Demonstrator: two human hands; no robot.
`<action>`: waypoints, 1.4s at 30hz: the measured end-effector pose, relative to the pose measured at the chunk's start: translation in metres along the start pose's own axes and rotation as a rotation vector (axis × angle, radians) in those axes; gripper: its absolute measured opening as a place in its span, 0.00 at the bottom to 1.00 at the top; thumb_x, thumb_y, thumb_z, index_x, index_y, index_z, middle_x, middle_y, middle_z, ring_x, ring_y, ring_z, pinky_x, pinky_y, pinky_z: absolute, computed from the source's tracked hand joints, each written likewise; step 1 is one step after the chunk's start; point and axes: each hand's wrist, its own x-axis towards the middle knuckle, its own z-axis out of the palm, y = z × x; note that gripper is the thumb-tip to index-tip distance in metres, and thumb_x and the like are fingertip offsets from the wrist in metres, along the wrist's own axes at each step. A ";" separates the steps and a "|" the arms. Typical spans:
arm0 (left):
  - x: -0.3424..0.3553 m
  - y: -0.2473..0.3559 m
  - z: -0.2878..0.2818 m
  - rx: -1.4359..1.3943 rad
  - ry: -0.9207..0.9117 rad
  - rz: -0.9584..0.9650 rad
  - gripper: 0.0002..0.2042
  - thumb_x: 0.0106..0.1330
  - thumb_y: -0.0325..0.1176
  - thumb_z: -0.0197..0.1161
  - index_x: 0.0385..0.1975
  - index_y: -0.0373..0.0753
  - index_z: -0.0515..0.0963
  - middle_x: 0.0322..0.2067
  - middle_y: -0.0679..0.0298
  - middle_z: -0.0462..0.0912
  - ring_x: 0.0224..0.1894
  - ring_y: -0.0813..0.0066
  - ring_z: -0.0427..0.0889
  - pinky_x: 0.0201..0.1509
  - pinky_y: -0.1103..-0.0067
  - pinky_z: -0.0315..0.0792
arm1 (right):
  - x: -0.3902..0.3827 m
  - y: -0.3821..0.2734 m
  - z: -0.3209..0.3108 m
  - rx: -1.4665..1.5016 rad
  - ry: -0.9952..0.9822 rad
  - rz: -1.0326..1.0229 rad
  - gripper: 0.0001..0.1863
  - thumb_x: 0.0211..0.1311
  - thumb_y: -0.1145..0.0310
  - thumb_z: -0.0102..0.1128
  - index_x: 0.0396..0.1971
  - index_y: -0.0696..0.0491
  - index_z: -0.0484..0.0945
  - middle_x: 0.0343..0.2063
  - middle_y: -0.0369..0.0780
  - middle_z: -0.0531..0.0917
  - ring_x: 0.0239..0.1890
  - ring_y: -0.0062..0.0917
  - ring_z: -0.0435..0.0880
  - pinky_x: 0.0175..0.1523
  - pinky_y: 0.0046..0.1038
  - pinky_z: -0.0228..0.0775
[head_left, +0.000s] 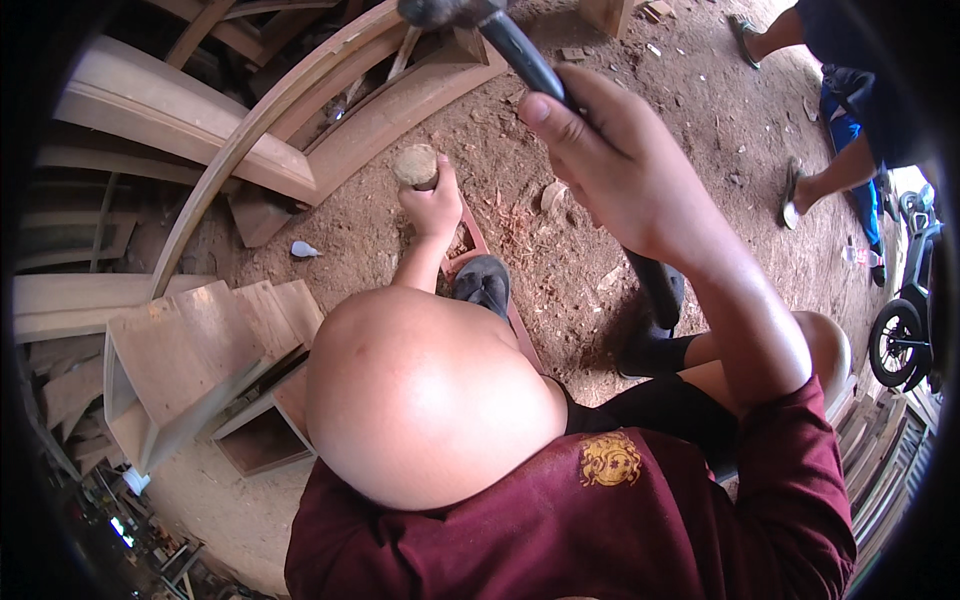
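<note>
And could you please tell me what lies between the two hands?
In the head view, between the left hand and right hand show a reddish wooden strip, shavings on dirt ground, and a small round pale piece.

Hammer point(520, 48), dark handle, raised aslant. Pale round-ended piece point(415, 164), end upward, apart from hammer. Reddish wood strip point(476, 230) on dirt point(720, 160).
</note>
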 end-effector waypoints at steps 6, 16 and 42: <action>-0.008 -0.003 -0.009 0.122 -0.117 0.036 0.05 0.59 0.27 0.65 0.26 0.32 0.80 0.23 0.61 0.84 0.27 0.72 0.84 0.31 0.74 0.75 | 0.027 -0.021 0.005 0.141 0.213 -0.436 0.16 0.73 0.56 0.50 0.39 0.55 0.73 0.19 0.32 0.70 0.19 0.15 0.67 0.23 0.19 0.59; -0.006 -0.001 -0.001 0.042 -0.087 0.084 0.05 0.59 0.29 0.66 0.28 0.33 0.80 0.24 0.59 0.85 0.28 0.70 0.85 0.33 0.74 0.76 | 0.028 0.005 0.021 -0.429 -0.144 -0.153 0.17 0.69 0.59 0.52 0.37 0.60 0.76 0.25 0.49 0.81 0.27 0.41 0.83 0.35 0.41 0.74; -0.018 0.008 0.003 0.119 -0.251 0.136 0.05 0.59 0.28 0.64 0.29 0.33 0.79 0.25 0.58 0.84 0.28 0.72 0.84 0.32 0.76 0.76 | 0.016 0.090 0.036 -0.436 -0.426 0.233 0.16 0.70 0.59 0.48 0.41 0.59 0.72 0.28 0.52 0.81 0.32 0.46 0.83 0.39 0.47 0.71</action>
